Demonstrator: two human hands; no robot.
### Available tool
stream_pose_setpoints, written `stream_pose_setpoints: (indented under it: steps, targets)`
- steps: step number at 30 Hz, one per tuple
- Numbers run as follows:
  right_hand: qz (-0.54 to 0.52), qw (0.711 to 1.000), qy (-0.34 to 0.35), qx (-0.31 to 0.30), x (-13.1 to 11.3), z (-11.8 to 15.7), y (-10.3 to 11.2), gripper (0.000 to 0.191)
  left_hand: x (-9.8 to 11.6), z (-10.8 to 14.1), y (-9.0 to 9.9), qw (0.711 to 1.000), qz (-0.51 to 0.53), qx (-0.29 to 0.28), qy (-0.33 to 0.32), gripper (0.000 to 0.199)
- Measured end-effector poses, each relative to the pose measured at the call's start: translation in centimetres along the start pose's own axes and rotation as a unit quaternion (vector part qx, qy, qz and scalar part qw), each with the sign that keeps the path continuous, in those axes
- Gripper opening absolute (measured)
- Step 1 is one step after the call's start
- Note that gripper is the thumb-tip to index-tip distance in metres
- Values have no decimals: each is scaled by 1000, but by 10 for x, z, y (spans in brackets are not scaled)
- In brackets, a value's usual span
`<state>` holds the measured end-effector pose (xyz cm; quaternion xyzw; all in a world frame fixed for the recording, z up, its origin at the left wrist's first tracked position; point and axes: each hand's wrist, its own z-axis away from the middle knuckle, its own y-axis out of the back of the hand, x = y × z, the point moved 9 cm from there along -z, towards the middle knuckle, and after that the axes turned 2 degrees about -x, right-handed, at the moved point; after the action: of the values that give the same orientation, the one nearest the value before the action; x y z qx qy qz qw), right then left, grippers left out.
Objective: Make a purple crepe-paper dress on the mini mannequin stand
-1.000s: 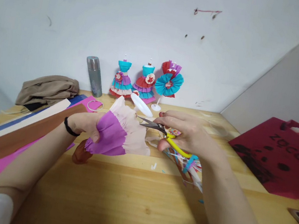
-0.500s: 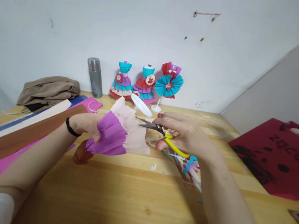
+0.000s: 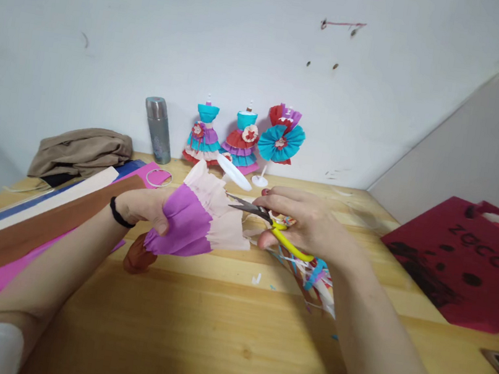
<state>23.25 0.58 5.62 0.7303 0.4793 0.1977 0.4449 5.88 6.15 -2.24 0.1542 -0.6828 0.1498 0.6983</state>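
Slightly farther left than a second ago, the scissors [image 3: 264, 215] sit by the ruffled paper [image 3: 188, 221], whose outer corner is a little higher. Right hand [image 3: 304, 217]: closed around the yellow handles, blades slightly parted, tips at the cream edge; contact cannot be told. Left hand [image 3: 148, 206]: pinching the purple layer, holding the ruffled paper over the wooden table [image 3: 207, 343].

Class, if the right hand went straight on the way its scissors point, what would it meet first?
Scissors first, the right hand would probably meet the pale pink side of the frilled paper held in the left hand; one view leaves depth unclear.
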Motion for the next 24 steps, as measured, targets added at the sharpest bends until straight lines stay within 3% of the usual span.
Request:
stream_pose_setpoints:
  steps: [17,24]
  targets:
    - [-1,999,21,47,1,4,3,42,-3,0,2,1000,-10,-5,2,38]
    - [-5,999,2,50,4,5,2,27,1,0,-2,1000,-12,-14,-6,39]
